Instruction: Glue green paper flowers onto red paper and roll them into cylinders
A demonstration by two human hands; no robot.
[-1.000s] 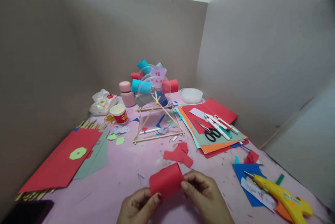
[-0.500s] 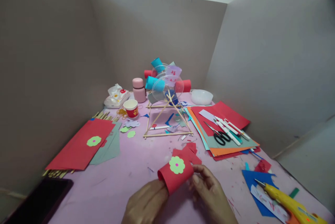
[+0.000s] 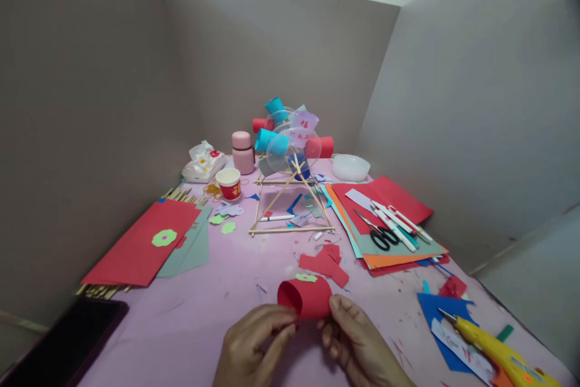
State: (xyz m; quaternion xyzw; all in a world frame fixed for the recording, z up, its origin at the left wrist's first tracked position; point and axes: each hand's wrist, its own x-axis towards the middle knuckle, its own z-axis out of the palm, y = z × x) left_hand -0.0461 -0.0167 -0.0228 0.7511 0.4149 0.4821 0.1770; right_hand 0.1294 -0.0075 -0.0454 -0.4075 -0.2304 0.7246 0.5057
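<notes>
A red paper tube is held low above the table, its open end facing left. On its upper side sits a light-green paper flower with a pink centre. My left hand pinches the rim at the tube's left end, thumb and fingers together. At the other end, my right hand grips the edge between thumb and fingers. Red paper scraps lie just behind the tube. Farther back stands a stick frame bearing a wheel of clear discs with blue and red paper tubes.
Right: coloured sheets with scissors and markers, plus a yellow glue gun. Left: red sheets over sticks and a dark phone. Behind: a paper cup, pink flask, tissues, white bowl.
The tube has rolled away from me, so its flower now faces up and looks foreshortened. My left fingers have come out from inside the tube to its rim.
</notes>
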